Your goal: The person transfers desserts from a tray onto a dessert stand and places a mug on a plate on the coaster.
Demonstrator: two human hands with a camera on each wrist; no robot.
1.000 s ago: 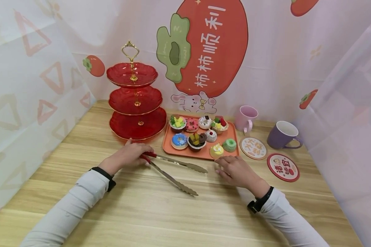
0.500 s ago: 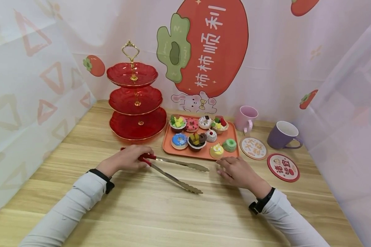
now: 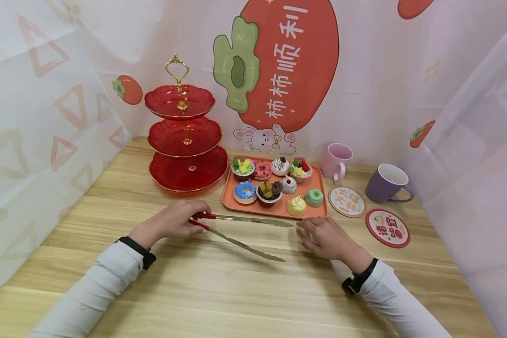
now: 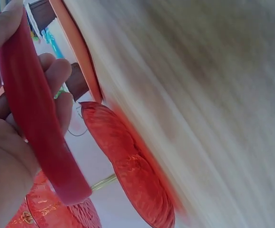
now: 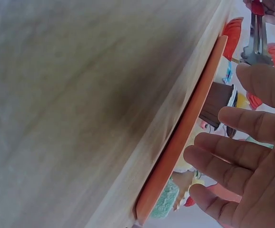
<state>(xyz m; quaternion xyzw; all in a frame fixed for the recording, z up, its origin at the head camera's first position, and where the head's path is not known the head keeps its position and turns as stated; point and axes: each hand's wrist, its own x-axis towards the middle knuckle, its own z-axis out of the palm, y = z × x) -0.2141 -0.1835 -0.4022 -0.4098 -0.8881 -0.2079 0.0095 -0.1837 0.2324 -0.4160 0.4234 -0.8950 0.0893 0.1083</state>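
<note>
My left hand (image 3: 181, 218) grips the red-handled metal tongs (image 3: 245, 219) by the handles, and the tongs' two arms stand spread, tips to the right. In the left wrist view the fingers curl behind a red handle (image 4: 37, 104). My right hand (image 3: 327, 239) holds nothing; its fingers are loosely extended near the tips of the tongs, by the front right of the orange tray (image 3: 253, 210). On that tray sit toy pastries, among them a blue donut (image 3: 245, 192), a chocolate cupcake (image 3: 269, 192), a yellow cake (image 3: 296, 205) and a green ring cake (image 3: 314, 197).
A red three-tier stand (image 3: 188, 169) with a gold handle rises behind my left hand. To the right are a pink mug (image 3: 335, 162), a purple mug (image 3: 386, 185), a pale coaster (image 3: 346, 202) and a red-rimmed coaster (image 3: 387, 228). Printed cloth surrounds the wooden table (image 3: 236, 300).
The tongs have lifted and turned in my left hand, their tips shifting right and up in the head view. My right hand has shifted slightly to the right and stays loosely extended.
</note>
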